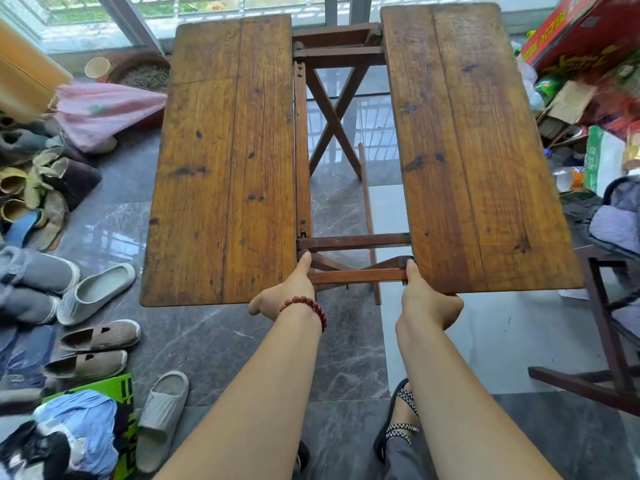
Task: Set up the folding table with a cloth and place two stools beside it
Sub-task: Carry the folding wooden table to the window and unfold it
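Wooden and worn amber-brown, the folding desk stood straight ahead of both hands, its two leaves lying flat but drawn apart. The left leaf ran forward from the left hand, and the right leaf ran forward from the right hand. Each hand was clamped on the near inner corner of its own leaf, the thumb lying on top at the edge and the fingers tucked beneath the board, out of sight. The hands were held apart, and between them a reddish crossbar of the frame spanned the gap. Beyond that bar the gap showed a second rail and, farther ahead, the crossed legs over the grey marble-patterned floor.

A string of dark red beads circled the left wrist. Outward from the left hand, pairs of shoes and slippers lay in rows on the floor, with a pink bag farther ahead on that side. Outward from the right hand stood a dark wooden frame; whether it was a stool could not be told. Ahead of it sat cartons and packages, among them a red box. Below the right forearm, a foot in a checked-strap sandal rested on the floor.
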